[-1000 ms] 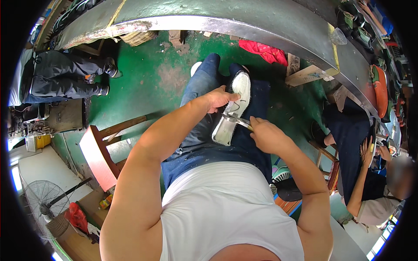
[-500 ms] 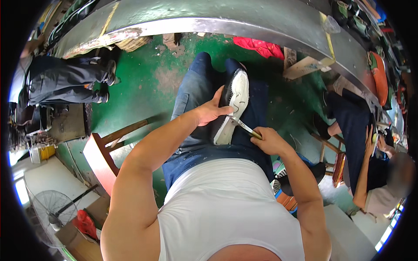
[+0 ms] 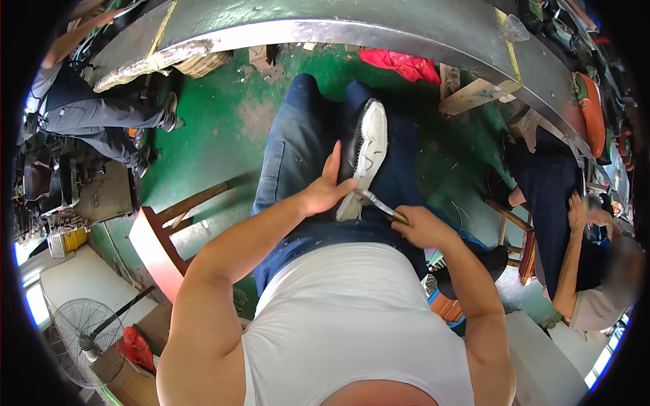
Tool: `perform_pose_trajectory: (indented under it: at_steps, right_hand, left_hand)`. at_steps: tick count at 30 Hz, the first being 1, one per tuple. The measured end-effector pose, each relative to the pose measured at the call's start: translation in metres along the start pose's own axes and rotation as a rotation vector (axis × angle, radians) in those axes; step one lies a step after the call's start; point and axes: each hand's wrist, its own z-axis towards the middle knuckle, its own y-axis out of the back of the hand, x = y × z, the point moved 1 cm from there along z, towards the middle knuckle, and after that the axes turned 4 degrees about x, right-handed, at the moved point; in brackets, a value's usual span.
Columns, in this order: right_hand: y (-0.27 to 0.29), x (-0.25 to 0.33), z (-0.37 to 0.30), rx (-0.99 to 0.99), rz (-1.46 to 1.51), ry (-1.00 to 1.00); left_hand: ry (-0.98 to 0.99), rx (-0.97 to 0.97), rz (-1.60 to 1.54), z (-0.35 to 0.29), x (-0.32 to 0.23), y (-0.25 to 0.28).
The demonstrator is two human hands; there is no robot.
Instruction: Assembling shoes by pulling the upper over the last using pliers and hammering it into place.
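Observation:
A shoe (image 3: 371, 142) with a dark upper and a whitish underside lies sole up on my lap, toe pointing away from me. My left hand (image 3: 326, 191) grips its near left part, thumb over the underside and one finger stretched along the dark side. Its other fingers are mostly hidden. My right hand (image 3: 421, 227) is closed round the yellowish handle end of a slim metal hand tool (image 3: 379, 205). The tool's far tip meets the shoe's underside beside my left thumb; the exact kind of tool cannot be made out.
A long grey workbench (image 3: 325, 34) curves across the far side. Red cloth (image 3: 403, 65) lies beneath it on the green floor. A wooden stool (image 3: 157, 247) stands left, a fan (image 3: 88, 342) lower left. One person (image 3: 101, 111) stands far left; another (image 3: 562, 223) sits at right.
My left hand has moved slightly nearer to me and left along the shoe. The right hand and tool have shifted a little toward me. The standing person at left has moved an arm over the bench.

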Motion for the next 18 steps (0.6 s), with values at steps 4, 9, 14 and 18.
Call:
perform_pose_trajectory:
  at_steps: [4,9,14,18]
  right_hand:
    - [-0.032,0.020,-0.013,-0.272,-0.425,0.108]
    - [-0.038,0.028,-0.016,-0.330,-0.684,0.079]
    - [-0.035,0.032,-0.017,-0.191,-0.644,0.044]
    - [-0.024,0.010,-0.024,-0.128,-0.447,0.098]
  left_hand:
    - [0.051,-0.094,-0.230,0.002,0.015,-0.009]
    - [0.035,-0.226,-0.209,0.005,0.025,-0.021]
    - [0.062,-0.287,0.038,-0.001,0.031,-0.019]
    - [0.002,0.061,-0.105,-0.018,0.026,-0.002]
